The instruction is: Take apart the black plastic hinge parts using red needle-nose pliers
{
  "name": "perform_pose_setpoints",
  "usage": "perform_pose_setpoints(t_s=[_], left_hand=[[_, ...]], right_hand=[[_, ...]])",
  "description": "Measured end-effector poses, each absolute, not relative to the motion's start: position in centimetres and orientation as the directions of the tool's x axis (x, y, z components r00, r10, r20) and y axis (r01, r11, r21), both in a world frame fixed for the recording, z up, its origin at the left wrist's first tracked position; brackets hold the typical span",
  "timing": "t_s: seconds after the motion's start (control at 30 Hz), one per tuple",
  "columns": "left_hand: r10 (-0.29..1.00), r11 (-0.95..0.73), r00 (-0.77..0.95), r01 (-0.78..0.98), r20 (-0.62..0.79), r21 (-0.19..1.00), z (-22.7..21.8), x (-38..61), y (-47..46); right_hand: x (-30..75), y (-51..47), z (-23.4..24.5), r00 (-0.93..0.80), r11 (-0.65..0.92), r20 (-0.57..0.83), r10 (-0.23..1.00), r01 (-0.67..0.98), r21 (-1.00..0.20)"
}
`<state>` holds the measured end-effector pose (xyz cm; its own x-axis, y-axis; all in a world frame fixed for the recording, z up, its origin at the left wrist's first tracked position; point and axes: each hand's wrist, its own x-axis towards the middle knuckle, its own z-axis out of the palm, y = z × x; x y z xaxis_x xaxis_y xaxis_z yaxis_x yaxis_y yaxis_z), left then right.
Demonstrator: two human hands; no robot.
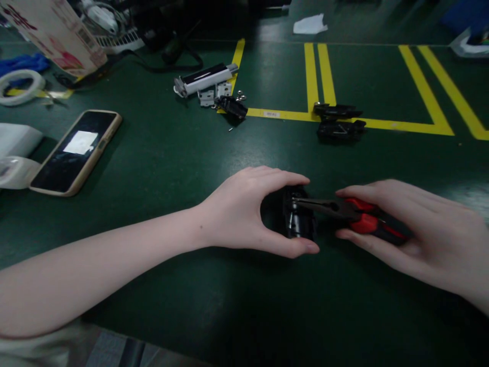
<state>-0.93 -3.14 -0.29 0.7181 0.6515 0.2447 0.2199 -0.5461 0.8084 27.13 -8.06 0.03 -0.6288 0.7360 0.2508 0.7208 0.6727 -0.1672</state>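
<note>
My left hand curls over a small black part on the green mat, thumb and fingers clasping it from both sides. My right hand is closed round the red-and-black handles of needle-nose pliers. The plier jaws point left and reach onto the top of the black part. Much of the part is hidden under my left fingers.
A phone lies at the left by white tape rolls. Farther back sit a white-and-black hinged piece with small metal bits, and black parts on the yellow floor-style lines. A cardboard box stands far left.
</note>
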Motion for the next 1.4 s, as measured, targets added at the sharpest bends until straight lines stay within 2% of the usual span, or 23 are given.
perform_pose_setpoints(t_s=[0.1, 0.37, 0.73, 0.97, 1.4], left_hand=[[0.646, -0.555, 0.725, 0.231, 0.239, 0.799, -0.27, -0.91, -3.11], [0.608, -0.674, 0.721, 0.248, 0.332, 0.696, -0.58, -0.97, -3.2], [0.632, -0.613, 0.734, 0.276, 0.249, 0.74, -0.08, -0.88, -3.2], [0.621, -0.661, 0.733, 0.298, 0.279, 0.688, -0.32, -1.01, -3.32], [0.616, -0.645, 0.74, 0.278, 0.27, 0.711, -0.17, -0.96, -3.12]], right_hand=[[27.2, -8.11, 0.18, -0.627, 0.666, 0.234, 0.743, 0.727, -0.167], [27.04, -8.05, 0.02, -0.618, 0.662, 0.245, 0.747, 0.722, -0.201], [27.45, -8.19, -0.31, -0.625, 0.669, 0.246, 0.741, 0.72, -0.185], [27.32, -8.16, -0.25, -0.621, 0.663, 0.241, 0.746, 0.724, -0.19], [27.24, -8.09, -0.26, -0.628, 0.67, 0.253, 0.736, 0.729, -0.14]])
